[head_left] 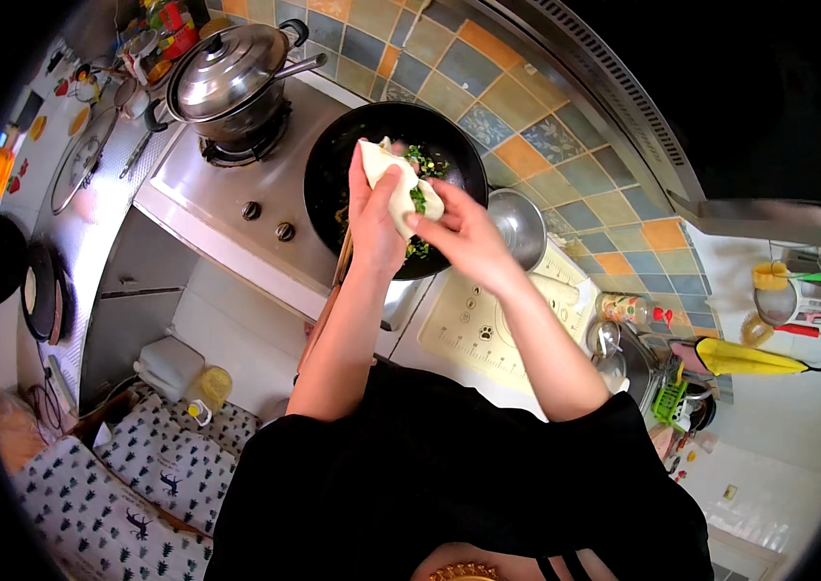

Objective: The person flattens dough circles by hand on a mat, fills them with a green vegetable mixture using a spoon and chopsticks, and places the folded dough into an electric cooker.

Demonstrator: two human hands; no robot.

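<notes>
A piece of soft white dough (397,190), folded around chopped green filling (419,201), is held up over a black wok (330,156). My left hand (375,218) supports it along its left side, the thumb lying across the dough. The fingers of my right hand (465,232) pinch the dough's edge at the lower right, where green filling shows in the opening. More chopped greens lie in the wok below, partly hidden by my hands.
Left of the wok, a lidded steel pot (225,80) stands on the gas stove (236,185). A metal bowl (519,225) sits right of the wok, beside a printed pastry mat (454,327) with a dough roll (554,289). A range hood (628,102) overhangs the tiled wall.
</notes>
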